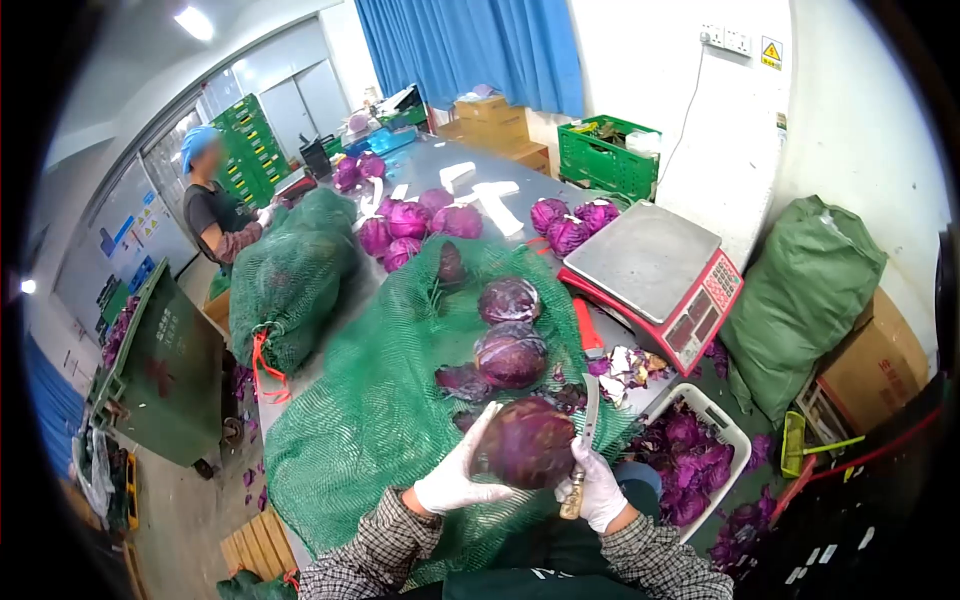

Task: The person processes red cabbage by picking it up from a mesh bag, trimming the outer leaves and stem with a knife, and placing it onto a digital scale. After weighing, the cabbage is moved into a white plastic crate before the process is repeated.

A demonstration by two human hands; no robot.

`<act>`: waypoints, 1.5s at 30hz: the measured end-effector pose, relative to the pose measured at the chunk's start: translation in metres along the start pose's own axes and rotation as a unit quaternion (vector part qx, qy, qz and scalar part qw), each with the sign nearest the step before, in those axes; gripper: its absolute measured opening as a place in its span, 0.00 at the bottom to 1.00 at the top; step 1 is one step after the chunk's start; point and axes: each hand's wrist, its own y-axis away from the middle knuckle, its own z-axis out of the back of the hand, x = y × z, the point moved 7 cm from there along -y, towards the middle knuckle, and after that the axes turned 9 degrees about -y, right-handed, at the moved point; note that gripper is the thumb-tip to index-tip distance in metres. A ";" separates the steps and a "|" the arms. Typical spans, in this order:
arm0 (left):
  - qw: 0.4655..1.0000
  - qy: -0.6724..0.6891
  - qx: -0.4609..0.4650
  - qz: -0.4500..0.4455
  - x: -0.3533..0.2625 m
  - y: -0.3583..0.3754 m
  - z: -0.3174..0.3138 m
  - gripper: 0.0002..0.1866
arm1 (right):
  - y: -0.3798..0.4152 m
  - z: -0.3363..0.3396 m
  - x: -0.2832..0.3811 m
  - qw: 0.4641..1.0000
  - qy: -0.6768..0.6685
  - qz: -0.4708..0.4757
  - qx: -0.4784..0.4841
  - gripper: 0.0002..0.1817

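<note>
A dark purple cabbage [530, 443] is held over the near edge of the table. My left hand [462, 474], in a white glove, grips the cabbage from its left side. In my gloved right hand [597, 487] is a knife [591, 405], its blade pointing up and its wooden handle low in the palm; the fingers also rest by the cabbage's right side. Just beyond, two more cabbages, the nearer one [510, 354] and the farther one [509, 300], lie on a green mesh bag [350, 430] with loose dark leaves.
A red scale [645, 260] stands at the right, above a white basket [735, 455] of purple leaves. A full mesh bag [290, 265] lies left, with several trimmed cabbages [407, 220] behind. A co-worker [215, 200] stands at the far left, near a green bin [165, 370].
</note>
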 end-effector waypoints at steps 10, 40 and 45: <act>0.869 -0.314 -0.207 0.322 0.029 0.164 0.174 0.31 | 0.001 0.016 0.066 0.943 0.263 0.164 -0.120 0.16; 0.872 -0.489 -0.032 0.025 0.020 -0.111 -0.033 0.63 | 0.038 -0.006 0.073 0.637 0.721 0.244 -0.122 0.08; 0.867 -0.497 -0.018 0.016 0.022 -0.117 -0.029 0.64 | 0.024 -0.010 0.083 0.611 0.750 0.236 -0.096 0.08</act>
